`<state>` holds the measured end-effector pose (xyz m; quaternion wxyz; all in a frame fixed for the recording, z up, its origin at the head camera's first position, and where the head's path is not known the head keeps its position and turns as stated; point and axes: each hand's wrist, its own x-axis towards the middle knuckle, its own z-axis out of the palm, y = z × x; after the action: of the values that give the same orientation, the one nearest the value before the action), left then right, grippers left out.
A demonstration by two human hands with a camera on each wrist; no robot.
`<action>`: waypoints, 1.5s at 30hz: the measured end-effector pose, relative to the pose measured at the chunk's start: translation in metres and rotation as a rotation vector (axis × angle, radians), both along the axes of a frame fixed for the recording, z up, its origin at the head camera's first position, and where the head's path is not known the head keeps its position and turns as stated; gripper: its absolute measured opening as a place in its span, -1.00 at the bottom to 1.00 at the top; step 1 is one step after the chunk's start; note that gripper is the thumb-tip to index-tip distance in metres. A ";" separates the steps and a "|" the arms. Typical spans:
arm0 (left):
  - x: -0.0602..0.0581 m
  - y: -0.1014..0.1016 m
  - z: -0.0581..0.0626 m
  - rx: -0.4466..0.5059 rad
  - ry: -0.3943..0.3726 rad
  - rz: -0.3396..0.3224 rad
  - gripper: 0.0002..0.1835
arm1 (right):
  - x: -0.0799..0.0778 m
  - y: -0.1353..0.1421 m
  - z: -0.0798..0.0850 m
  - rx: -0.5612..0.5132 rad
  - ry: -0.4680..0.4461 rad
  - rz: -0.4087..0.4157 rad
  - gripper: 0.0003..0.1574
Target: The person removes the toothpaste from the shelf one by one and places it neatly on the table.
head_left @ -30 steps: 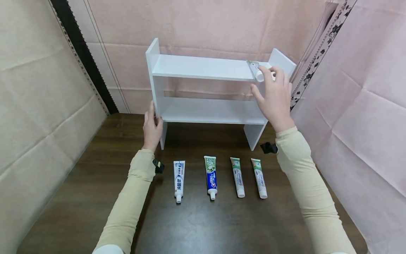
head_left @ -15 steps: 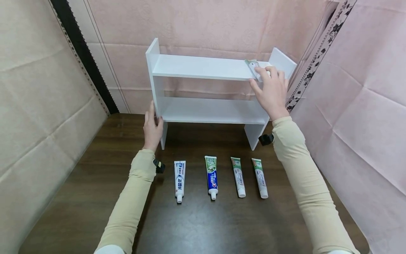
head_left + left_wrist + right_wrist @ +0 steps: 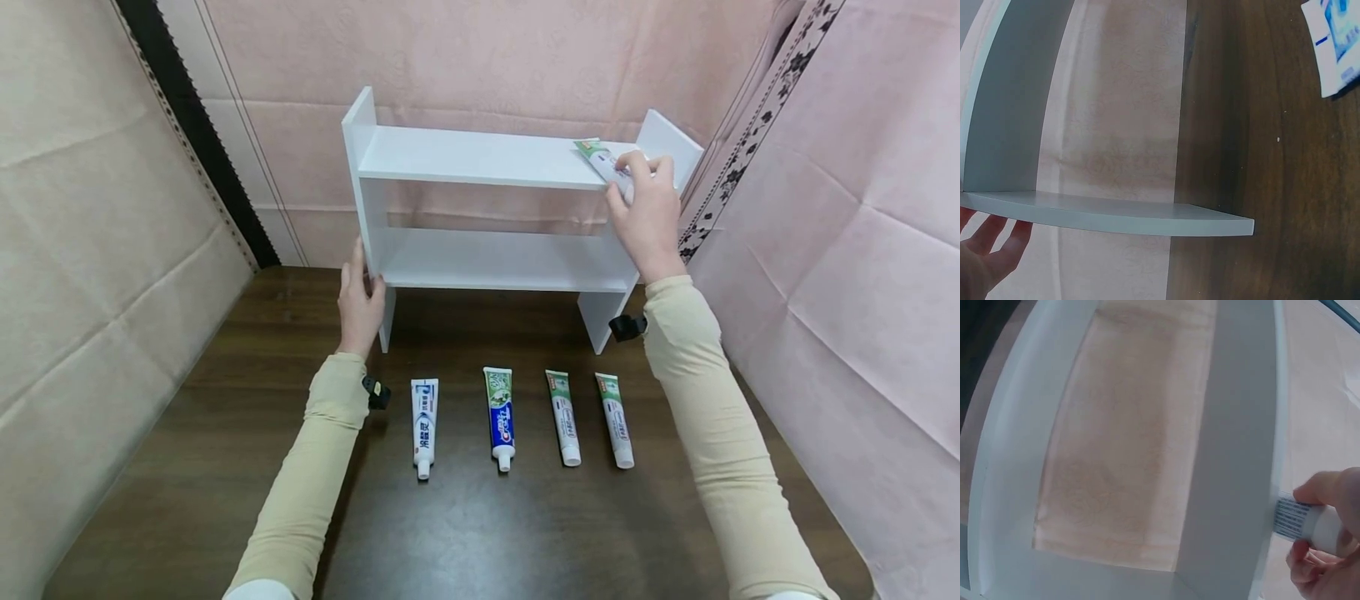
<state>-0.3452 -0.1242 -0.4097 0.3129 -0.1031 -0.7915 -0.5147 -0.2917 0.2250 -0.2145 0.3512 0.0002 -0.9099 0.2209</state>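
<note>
My right hand (image 3: 647,218) pinches a white and green toothpaste tube (image 3: 600,157) near its cap, at the right end of the white two-tier shelf's top board (image 3: 480,157). The tube lies slanted, its flat crimped end toward the back left. In the right wrist view, thumb and fingers hold the cap end (image 3: 1324,530), which juts past the board's front edge; a striped barcode shows beside it. My left hand (image 3: 360,307) rests against the shelf's left side panel (image 3: 367,187). Its fingers (image 3: 1011,244) touch the panel's outer face in the left wrist view.
On the brown table (image 3: 480,533) before the shelf lie a white and blue tube (image 3: 424,425), a green and blue tube (image 3: 499,417) and two smaller green and white tubes (image 3: 562,417). The lower board (image 3: 502,260) spans both side panels. Pale cloth (image 3: 510,67) hangs around.
My right hand has closed on the cap end of the tube and shifted slightly. The tube has turned, its crimped end swinging left. My left hand stays against the panel.
</note>
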 end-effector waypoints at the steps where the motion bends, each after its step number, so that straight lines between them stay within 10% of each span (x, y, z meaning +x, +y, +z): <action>1: 0.000 0.000 0.000 0.002 0.004 -0.001 -0.30 | 0.002 0.000 0.001 -0.015 -0.003 0.005 -0.62; 13: -0.003 0.001 0.000 0.010 -0.005 0.000 -0.30 | 0.033 0.029 -0.019 -0.287 0.158 -0.013 -0.65; 26: -0.004 0.004 -0.006 -0.015 0.009 0.019 -0.32 | 0.096 0.067 -0.096 -0.492 0.336 -0.042 -0.69; 37: 0.001 0.002 -0.006 0.008 0.020 0.038 -0.35 | 0.139 0.109 -0.191 -0.233 -0.061 -0.199 -0.76; 45: -0.002 0.000 -0.005 0.008 0.040 0.032 -0.36 | 0.157 0.118 -0.224 -0.238 -0.337 -0.280 -0.76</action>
<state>-0.3468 -0.1239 -0.4151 0.3375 -0.0994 -0.7845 -0.5107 -0.1348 0.3429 -0.4381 0.2193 -0.2040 -0.9143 0.2728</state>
